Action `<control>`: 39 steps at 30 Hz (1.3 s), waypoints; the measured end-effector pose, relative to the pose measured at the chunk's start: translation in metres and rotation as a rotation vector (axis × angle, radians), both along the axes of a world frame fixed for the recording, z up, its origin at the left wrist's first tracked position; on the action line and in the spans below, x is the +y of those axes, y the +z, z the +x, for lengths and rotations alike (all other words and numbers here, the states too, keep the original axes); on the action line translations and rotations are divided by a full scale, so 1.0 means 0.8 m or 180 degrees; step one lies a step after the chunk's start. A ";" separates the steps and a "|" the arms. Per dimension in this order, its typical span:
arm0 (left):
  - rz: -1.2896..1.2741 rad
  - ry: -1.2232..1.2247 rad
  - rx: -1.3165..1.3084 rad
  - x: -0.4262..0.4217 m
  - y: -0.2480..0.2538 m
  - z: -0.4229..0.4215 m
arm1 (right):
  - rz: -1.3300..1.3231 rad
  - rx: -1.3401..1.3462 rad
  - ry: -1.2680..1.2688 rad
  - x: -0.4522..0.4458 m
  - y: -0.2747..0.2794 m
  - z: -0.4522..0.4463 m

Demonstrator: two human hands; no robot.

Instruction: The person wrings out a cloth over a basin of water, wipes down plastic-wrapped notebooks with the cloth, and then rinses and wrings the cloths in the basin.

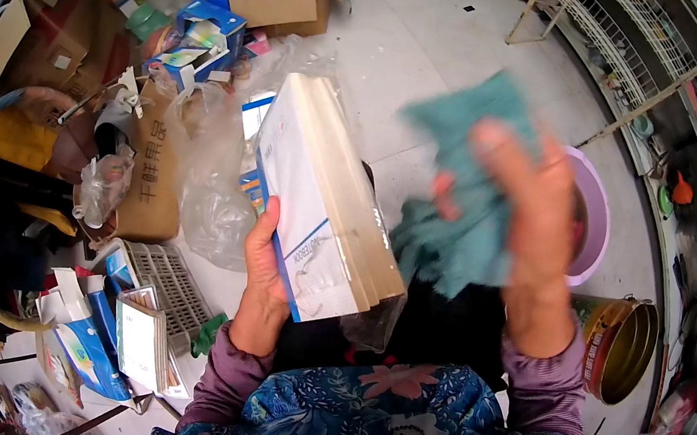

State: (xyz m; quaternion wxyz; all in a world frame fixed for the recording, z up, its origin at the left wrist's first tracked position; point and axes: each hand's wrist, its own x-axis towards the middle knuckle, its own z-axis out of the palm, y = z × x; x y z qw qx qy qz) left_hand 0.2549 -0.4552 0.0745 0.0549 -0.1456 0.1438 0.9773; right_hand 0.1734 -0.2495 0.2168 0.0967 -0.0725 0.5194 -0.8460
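Over the lap [450,327], white notebooks [300,205], yellowed edges [353,181], left grip [260,286] clasping them, right grip [531,202] clutching teal cloth [466,242]

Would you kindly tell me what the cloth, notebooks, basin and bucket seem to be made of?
Cloth: seemingly matt fabric, by its soft folds. Notebooks: apparently paper, smooth-covered, from layered page edges. Basin: probably plastic, with a smooth purple rim. Bucket: likely metal, its ridged inside golden and shiny.
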 end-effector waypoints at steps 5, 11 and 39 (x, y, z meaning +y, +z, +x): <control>0.0064 0.0089 0.0043 -0.006 -0.010 0.001 | -0.1513 0.0959 0.0972 -0.012 0.073 -0.031; -0.0479 0.0409 0.0013 -0.009 -0.043 0.003 | 0.1684 0.3284 0.0587 -0.057 0.006 0.014; -0.0903 0.0784 0.0472 -0.006 -0.008 -0.020 | -0.0305 0.1978 -0.0508 -0.041 -0.016 0.031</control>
